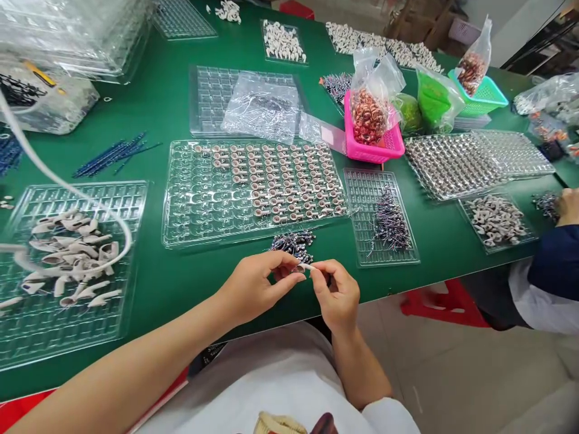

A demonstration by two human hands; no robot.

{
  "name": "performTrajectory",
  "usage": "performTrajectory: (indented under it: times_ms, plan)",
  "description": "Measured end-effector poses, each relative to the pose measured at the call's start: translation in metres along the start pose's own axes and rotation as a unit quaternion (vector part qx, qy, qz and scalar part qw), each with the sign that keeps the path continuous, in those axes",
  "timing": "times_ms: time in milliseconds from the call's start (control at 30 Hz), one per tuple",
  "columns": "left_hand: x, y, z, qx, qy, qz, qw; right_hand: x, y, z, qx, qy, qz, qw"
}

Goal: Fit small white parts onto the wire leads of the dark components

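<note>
Over the table's near edge, my left hand [260,286] pinches the round end of a small white earbud shell [306,266] between thumb and fingers. My right hand [337,295] is closed on the stem end of the same shell. Just beyond the fingertips lies a pile of small dark wired parts [294,242]. Behind it, a clear tray [190,202] bears rows of earbud shells over its right part, while its left pockets hold none. To the right, another clear tray [364,232] carries a heap of dark wired parts.
At left, a tray [131,241] holds loose white shells, with a white tube [49,166] curving over it. A pink basket [375,154] contains a bag of copper-coloured rings [368,117]. A co-worker's hand [569,206] and a red stool [441,306] are at right.
</note>
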State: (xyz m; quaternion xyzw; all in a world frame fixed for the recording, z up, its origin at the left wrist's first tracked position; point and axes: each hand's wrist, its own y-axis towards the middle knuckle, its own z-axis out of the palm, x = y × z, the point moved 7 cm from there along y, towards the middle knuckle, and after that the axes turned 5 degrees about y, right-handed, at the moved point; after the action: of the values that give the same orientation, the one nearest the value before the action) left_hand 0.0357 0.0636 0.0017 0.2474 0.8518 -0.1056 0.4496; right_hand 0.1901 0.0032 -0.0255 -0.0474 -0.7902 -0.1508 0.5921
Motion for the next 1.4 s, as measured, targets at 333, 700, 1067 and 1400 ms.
performTrajectory:
  times_ms: [333,700,1067,1400]
  plan:
    - [-0.009,-0.003,-0.004,-0.038,0.085,0.064,0.994,0.007,0.0,0.003,-0.004,-0.015,-0.035,0.999]
    - [-0.004,0.0,-0.017,-0.04,0.027,-0.016,0.999,0.004,-0.004,-0.005,-0.047,-0.003,-0.039,0.998]
    - [0.008,-0.002,0.01,0.084,-0.163,-0.082,0.98,0.019,-0.004,0.0,0.004,0.037,-0.13,0.991]
    - [0.008,-0.002,0.008,0.061,-0.167,-0.081,0.981,0.015,-0.004,0.0,0.002,0.058,-0.106,0.993]
